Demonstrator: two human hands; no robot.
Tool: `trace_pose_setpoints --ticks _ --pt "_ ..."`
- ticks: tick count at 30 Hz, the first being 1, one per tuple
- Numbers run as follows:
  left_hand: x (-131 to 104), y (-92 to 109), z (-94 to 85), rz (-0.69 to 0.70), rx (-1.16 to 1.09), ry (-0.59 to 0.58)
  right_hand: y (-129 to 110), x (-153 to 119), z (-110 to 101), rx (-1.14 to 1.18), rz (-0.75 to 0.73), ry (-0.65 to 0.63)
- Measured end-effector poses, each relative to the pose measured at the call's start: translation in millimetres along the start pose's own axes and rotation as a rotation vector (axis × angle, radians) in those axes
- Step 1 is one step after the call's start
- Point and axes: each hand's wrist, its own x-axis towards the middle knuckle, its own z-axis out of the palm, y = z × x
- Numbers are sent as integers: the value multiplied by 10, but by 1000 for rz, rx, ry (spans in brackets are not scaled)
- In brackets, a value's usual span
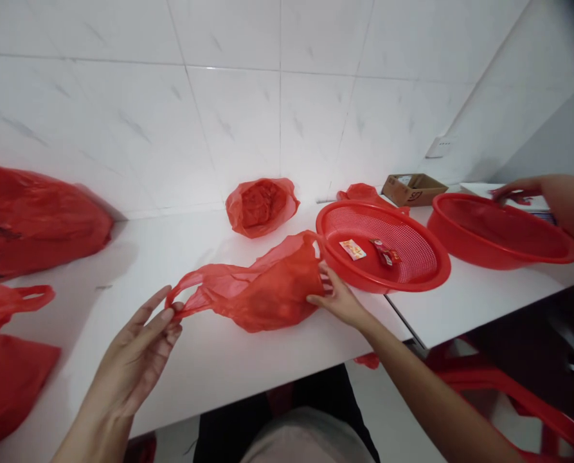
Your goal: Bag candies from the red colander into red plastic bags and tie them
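Note:
A red plastic bag (272,292) lies on its side on the white table between my hands. My left hand (146,347) pinches the bag's handle loops at its left end and draws them out sideways. At the other end, my right hand (339,299) curls its fingers around the bag's bottom, with the fingertips partly hidden. Just beyond that hand stands a red perforated basket (419,247). Inside it lie a yellow-and-white packet (353,249) and a dark red packet (385,252). What the bag contains is hidden by the plastic.
Another red bag (262,206) stands open near the tiled wall. Larger red bags (40,222) fill the left side. At right, another person's hand (518,190) reaches into a red basin (489,247). A small cardboard box (414,191) sits behind. A red stool (499,379) is below the table.

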Motion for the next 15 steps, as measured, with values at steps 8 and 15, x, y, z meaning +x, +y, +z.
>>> trace_pose_setpoints --ticks 8,15 --pt "27 -101 -121 -68 -38 72 -357 63 188 -7 -253 134" --pt "-133 123 -99 14 56 179 -456 -1 43 -346 -170 41"
